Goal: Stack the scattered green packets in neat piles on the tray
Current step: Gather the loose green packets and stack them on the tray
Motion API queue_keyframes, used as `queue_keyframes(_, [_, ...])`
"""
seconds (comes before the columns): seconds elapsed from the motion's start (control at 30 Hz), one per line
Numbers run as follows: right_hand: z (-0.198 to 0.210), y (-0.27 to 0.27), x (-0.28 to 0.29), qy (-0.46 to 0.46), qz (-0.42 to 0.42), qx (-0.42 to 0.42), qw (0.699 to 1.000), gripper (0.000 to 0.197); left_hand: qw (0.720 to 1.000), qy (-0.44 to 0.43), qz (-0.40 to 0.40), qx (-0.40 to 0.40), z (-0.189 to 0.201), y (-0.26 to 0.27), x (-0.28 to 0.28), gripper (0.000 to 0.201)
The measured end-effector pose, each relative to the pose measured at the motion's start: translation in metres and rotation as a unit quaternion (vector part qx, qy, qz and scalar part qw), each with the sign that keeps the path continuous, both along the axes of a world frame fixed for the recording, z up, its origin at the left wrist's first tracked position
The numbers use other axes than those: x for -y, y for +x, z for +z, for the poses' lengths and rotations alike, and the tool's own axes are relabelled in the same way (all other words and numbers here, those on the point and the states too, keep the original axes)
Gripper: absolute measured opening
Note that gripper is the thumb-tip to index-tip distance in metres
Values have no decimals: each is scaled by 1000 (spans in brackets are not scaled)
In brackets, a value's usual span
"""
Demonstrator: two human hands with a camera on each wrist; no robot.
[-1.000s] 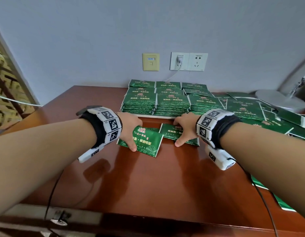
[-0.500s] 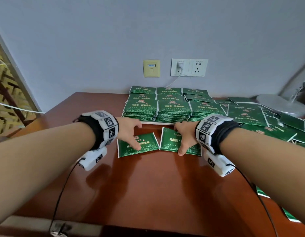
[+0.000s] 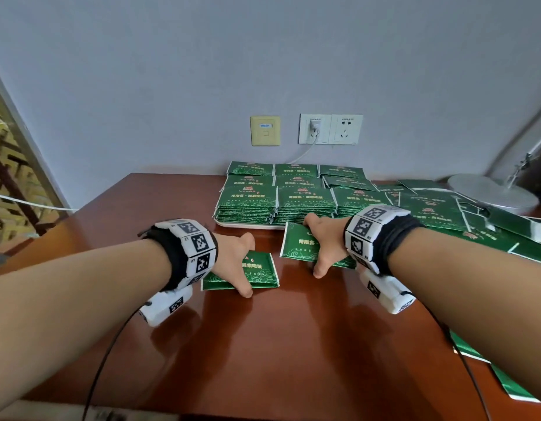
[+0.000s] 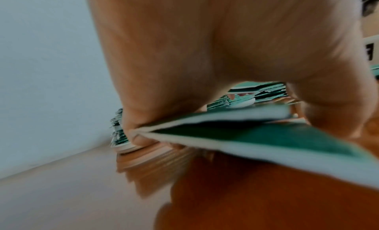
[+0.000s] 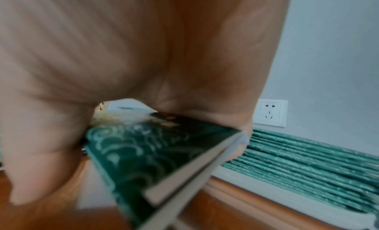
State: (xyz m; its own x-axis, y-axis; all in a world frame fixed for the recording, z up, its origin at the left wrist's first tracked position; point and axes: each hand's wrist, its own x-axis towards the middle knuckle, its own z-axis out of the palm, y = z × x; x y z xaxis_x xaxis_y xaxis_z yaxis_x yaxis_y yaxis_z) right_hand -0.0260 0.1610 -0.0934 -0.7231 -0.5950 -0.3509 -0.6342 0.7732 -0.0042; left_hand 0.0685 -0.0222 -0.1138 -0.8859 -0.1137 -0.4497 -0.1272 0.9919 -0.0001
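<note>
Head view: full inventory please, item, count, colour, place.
packets in left hand: small bundle, green, front of tray
packets in right hand: small bundle, green, by tray edge
stacked packets: several piles, green, on tray
tray: one, white, table rear
loose packets: many, green, table right
table: one, red-brown
wall plates: three, one beige, two white
lamp base: one, silver, far right
left hand: grips bundle
right hand: grips bundle

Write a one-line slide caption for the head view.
Each hand, left hand and right hand, holds a few green packets above the table, before the stacked tray.
</note>
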Motion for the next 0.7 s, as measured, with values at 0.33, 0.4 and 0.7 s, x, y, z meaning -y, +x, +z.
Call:
queue_keyframes(0.33, [44,-33,5,-52,18,-72,996,96,993,9,-16,-115,66,-39,24,95])
queue_keyframes(0.4, [52,-45,8,-54,12,-79,995,96,991,1,-15,-133,76,-53,33,95])
queue_keyframes(0.7, [72,-118,50,-27,-24,-59,998,87,988,-15,-10,-152,93,-140,81,94])
